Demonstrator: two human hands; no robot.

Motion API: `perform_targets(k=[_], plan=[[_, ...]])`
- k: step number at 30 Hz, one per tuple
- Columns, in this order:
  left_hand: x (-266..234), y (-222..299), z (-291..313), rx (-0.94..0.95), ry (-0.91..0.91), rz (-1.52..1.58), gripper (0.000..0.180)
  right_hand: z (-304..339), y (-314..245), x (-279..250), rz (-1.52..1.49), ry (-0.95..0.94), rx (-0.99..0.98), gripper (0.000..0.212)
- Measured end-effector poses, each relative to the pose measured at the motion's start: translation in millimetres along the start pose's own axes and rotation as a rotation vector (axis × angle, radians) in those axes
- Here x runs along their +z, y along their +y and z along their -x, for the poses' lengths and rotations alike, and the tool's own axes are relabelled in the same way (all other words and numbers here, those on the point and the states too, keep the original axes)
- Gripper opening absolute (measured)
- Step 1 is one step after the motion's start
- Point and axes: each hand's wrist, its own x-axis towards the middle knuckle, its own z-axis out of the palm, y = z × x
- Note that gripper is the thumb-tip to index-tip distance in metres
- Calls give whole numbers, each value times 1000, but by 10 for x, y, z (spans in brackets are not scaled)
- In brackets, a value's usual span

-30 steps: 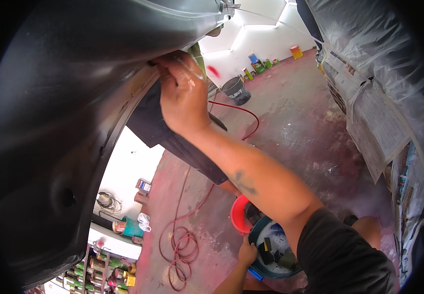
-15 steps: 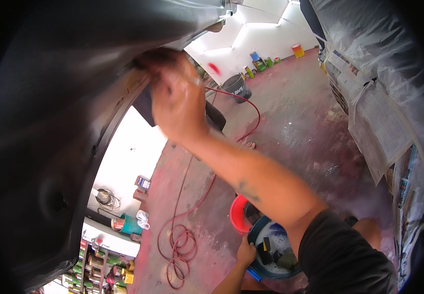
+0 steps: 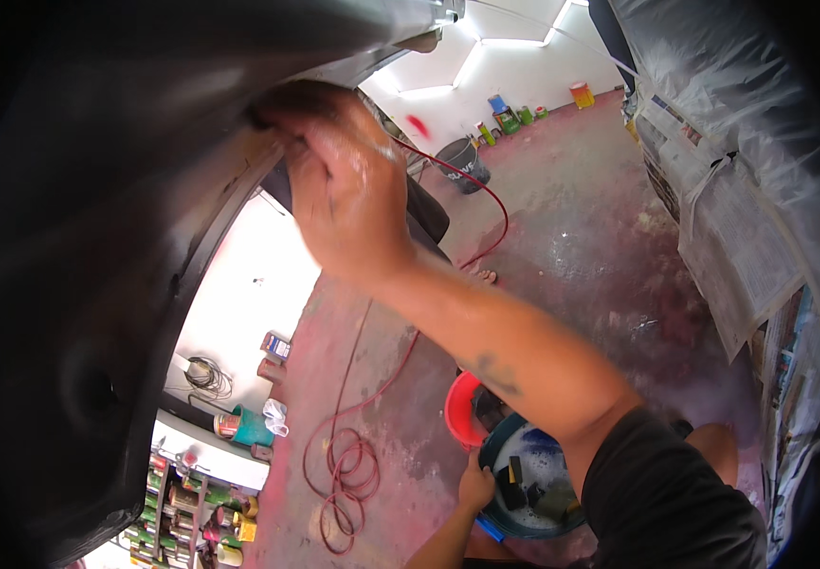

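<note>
Black panel (image 3: 126,218): at left side
Right hand (image 3: 348,190): against panel edge, blurred; cannot tell whether holding something
Left hand (image 3: 475,488): well apart from right, clamped on rim of basin (image 3: 538,529), beside red tub (image 3: 460,417)

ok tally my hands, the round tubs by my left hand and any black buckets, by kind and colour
Bare hands, right hand and left hand: 2
Round red plastic tub: 1
Round dark-teal plastic basin: 1
Round black plastic bucket: 1
Total: 5
</note>
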Motion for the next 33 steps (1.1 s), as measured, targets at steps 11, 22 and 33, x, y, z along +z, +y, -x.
perform_targets(k=[11, 22, 33], plan=[[-18, 105, 3, 10, -23, 10, 52, -142, 396, -121, 92, 49, 81, 28], [-30, 2, -9, -12, -9, 5, 53, 69, -395, 56, -10, 41, 56, 27], [-2, -46, -30, -14, 2, 3, 54, 71, -224, 61, 45, 51, -46, 26]])
